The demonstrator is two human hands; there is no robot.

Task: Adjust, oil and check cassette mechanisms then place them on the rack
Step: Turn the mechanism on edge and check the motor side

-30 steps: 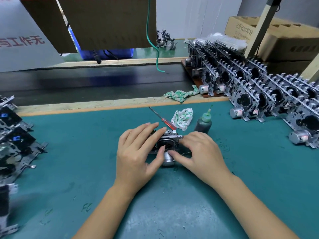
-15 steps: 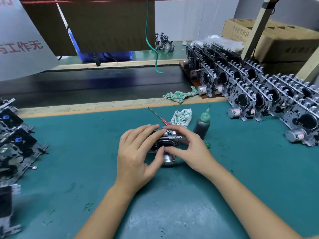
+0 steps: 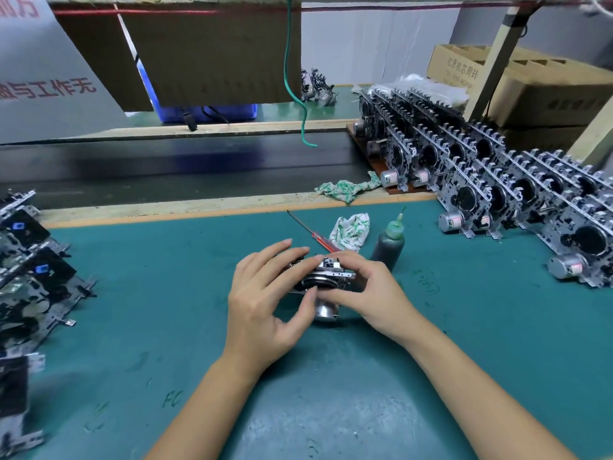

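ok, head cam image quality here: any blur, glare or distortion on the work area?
Head view: wide-angle bowing at the edges, bench edge curves; hands and held cassette mechanism fairly sharp; stacked mechanisms at left edge smeared; soft even light, mild sheen on the green mat.

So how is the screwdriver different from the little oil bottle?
The screwdriver lies flat on the green mat; the oil bottle stands upright. The screwdriver is thin with a red handle; the bottle is fat and dark with a green spout. Both sit untouched just behind the hands.
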